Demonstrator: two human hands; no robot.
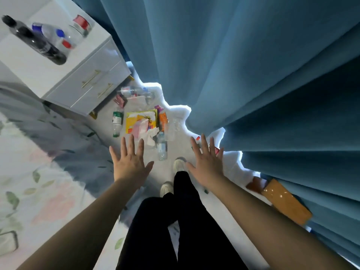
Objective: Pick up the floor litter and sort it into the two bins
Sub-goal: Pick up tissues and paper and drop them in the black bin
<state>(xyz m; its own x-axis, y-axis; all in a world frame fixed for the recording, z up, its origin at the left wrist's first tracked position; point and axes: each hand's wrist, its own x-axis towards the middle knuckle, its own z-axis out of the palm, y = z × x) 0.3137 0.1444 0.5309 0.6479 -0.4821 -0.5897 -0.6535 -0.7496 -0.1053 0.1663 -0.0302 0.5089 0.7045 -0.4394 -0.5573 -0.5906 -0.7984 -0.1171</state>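
Litter lies on the pale floor ahead of my feet: a yellow wrapper [134, 119] with crumpled tissue [152, 133], a green-labelled plastic bottle [117, 120], a clear bottle with a blue label [161, 147], an orange packet [162, 118] and more clear bottles [134, 91] further off. My left hand [129, 161] is stretched out flat, fingers spread, holding nothing, just short of the tissue. My right hand [207, 161] is spread the same way, empty, partly covering a small red item [217, 151] by the curtain. No bin is in view.
A blue curtain [253, 75] hangs along the right side. A white drawer cabinet [87, 78] at the left carries a dark bottle [35, 39] and several clear bottles. A floral bedspread [39, 182] fills the lower left. An orange box [286, 201] sits by the curtain.
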